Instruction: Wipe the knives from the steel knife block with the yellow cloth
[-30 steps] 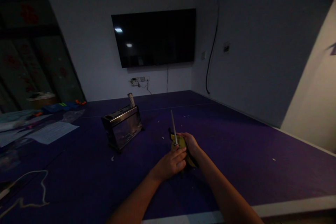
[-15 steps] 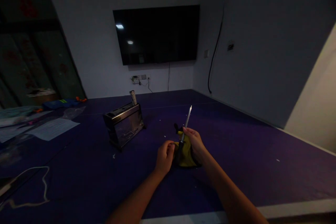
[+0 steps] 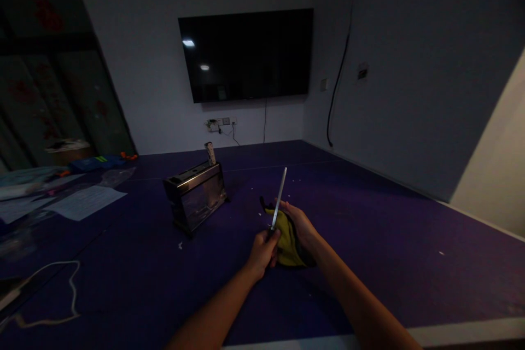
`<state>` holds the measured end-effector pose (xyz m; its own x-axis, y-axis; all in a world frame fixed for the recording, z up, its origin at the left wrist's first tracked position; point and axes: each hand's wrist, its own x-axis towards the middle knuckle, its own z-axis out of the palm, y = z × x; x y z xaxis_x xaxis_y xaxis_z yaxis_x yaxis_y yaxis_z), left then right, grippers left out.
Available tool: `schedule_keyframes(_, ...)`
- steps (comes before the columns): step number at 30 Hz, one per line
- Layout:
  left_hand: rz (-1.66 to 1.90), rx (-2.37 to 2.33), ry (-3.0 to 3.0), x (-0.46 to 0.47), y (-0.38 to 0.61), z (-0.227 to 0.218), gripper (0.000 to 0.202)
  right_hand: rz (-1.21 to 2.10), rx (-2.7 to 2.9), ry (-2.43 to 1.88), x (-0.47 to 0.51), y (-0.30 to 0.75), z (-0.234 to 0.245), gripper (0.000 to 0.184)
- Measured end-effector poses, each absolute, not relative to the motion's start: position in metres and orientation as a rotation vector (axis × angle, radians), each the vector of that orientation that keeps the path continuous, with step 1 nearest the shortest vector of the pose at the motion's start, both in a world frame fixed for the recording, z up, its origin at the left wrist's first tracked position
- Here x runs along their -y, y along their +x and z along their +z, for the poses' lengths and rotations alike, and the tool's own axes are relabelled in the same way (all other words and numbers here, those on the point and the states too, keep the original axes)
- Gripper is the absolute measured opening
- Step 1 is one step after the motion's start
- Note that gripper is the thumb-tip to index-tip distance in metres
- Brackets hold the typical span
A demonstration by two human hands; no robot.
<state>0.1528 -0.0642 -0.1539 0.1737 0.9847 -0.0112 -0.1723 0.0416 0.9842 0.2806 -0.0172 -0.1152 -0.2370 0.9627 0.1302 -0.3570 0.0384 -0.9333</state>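
My left hand is closed around the dark handle of a honing steel. Its slim, shiny rod points up and slightly right, away from me. A yellow cloth with dark edging hangs just right of the handle. My right hand grips this cloth from its right side, fingers bent behind the rod; the fingertips are partly hidden. To the left stands a dark knife block with clear sides, with one patterned handle sticking up from its top.
A purple-blue surface spreads around, with small white scraps on it. Papers and plastic wrapping lie at the left, and a white cable curls at the lower left. A television hangs on the far wall.
My left hand has taken the honing steel by its handle. My right hand has let go of the rod and moved onto the cloth. The rod's tip has shifted left.
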Motion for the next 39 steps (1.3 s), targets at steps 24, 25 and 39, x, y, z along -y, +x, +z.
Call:
schedule_keyframes(24,1.120,-1.001,1.204,0.061,0.150,-0.157,0.051,1.706,1.301,-0.642,0.021,0.284,-0.124,0.027)
schedule_keyframes(25,1.107,-0.983,1.206,0.061,0.149,-0.156,0.050,1.703,1.299,-0.632,0.021,0.283,-0.124,0.027)
schedule_keyframes(39,0.974,-0.885,1.224,0.064,0.144,-0.153,0.051,1.631,1.367,-0.579,0.018,0.283,-0.129,0.034)
